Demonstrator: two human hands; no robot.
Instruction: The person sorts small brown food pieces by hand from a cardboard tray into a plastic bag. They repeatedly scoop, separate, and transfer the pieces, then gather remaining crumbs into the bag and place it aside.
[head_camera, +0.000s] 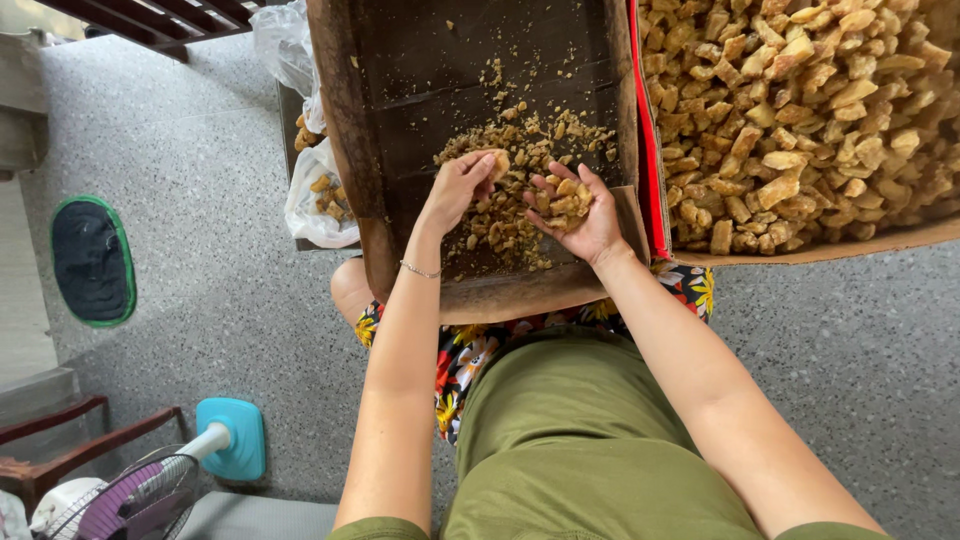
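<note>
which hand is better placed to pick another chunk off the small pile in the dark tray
Left. The left hand is palm down with fingertips on the pile; the right hand lies palm up, already cupping chunks.
</note>
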